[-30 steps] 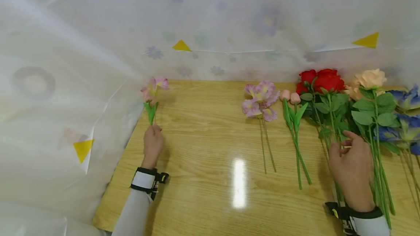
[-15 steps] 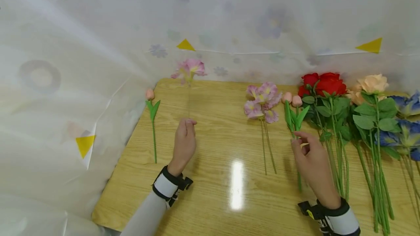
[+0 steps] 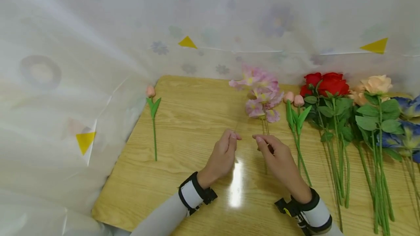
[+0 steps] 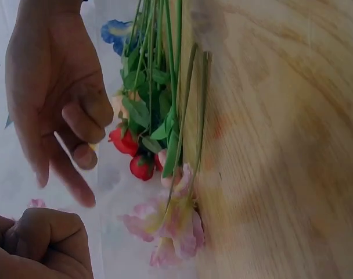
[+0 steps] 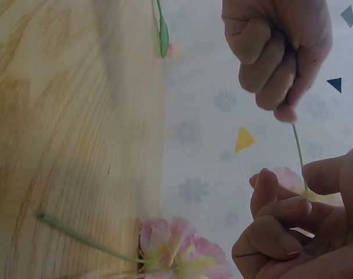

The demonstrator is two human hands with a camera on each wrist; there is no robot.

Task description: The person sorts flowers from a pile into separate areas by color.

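My left hand (image 3: 221,156) pinches the thin stem of a pink-purple iris (image 3: 249,75), holding it raised above the table. In the right wrist view, the left hand (image 5: 275,58) is curled with the stem (image 5: 298,145) coming out below. My right hand (image 3: 279,159) hovers close by, fingers loosely bent; a small gap separates its fingertips from the stem in the head view. Beneath and behind lie other pink-purple irises (image 3: 254,109), their stems partly hidden by the right hand. The left wrist view shows these lying irises (image 4: 170,232) beside the loosely bent right hand (image 4: 60,99).
One pink tulip (image 3: 153,108) lies at the table's left. Right of the irises are pink tulips (image 3: 298,115), red roses (image 3: 333,84), peach roses (image 3: 377,85) and blue flowers (image 3: 410,134). A patterned white sheet (image 3: 210,14) borders the wooden table (image 3: 193,119).
My left hand has lifted the iris from beside the left tulip and carried it right, over the other irises. My right hand has moved left from the roses toward it.
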